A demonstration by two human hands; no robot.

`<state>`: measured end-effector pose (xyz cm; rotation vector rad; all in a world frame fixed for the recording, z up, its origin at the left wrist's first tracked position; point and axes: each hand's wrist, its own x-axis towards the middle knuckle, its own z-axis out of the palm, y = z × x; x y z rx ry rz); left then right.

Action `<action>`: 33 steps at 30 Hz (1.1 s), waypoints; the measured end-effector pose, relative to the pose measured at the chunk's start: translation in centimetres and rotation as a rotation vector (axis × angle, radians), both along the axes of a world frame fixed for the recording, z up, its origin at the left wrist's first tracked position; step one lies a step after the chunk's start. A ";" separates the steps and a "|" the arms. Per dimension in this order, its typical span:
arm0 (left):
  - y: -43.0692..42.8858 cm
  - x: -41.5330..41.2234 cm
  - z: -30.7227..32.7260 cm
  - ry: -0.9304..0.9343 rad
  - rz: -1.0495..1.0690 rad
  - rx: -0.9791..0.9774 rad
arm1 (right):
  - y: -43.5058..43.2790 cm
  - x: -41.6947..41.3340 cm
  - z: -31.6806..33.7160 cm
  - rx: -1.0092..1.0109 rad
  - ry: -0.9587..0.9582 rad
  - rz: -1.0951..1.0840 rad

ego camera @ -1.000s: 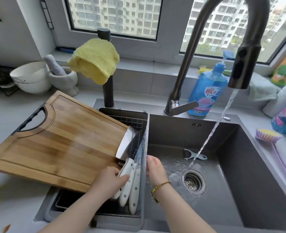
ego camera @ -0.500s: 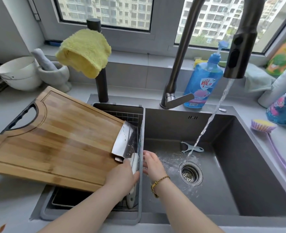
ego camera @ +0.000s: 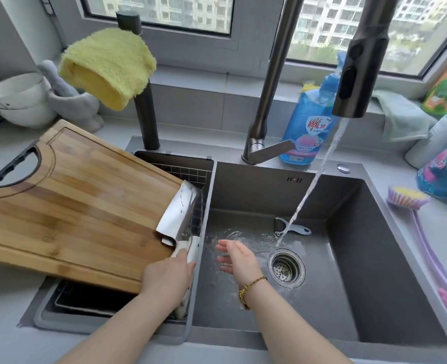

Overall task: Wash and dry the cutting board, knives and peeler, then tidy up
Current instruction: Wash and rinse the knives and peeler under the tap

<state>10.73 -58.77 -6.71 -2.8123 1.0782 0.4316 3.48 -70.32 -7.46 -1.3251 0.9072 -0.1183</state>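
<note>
Water [ego camera: 312, 189] streams from the dark steel tap [ego camera: 359, 61] into the grey sink [ego camera: 374, 285]. The person's left hand [ego camera: 168, 277] curls round the white-handled knives [ego camera: 176, 216], which stand in the wire drain basket [ego camera: 188, 172] at the sink's left edge, blades against the rectangular bamboo cutting board [ego camera: 73, 206] lying tilted across it. The right hand [ego camera: 237, 258] hovers flat-fingered and empty above the basin. The small grey-blue peeler [ego camera: 292, 227] lies on the sink floor near its back wall, beside the stream.
</note>
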 end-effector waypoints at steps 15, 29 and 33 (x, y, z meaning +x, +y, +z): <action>-4.3 -1.3 -0.8 -0.049 -0.039 -0.450 | -12.8 -5.7 -4.6 -0.222 0.276 -0.114; -4.9 -1.0 -2.9 -0.282 -0.073 -0.210 | -25.0 -4.0 -10.6 -0.910 0.823 0.634; -4.8 -0.9 -3.0 -0.284 -0.073 -0.220 | -26.2 -3.2 -11.8 -0.902 0.858 0.670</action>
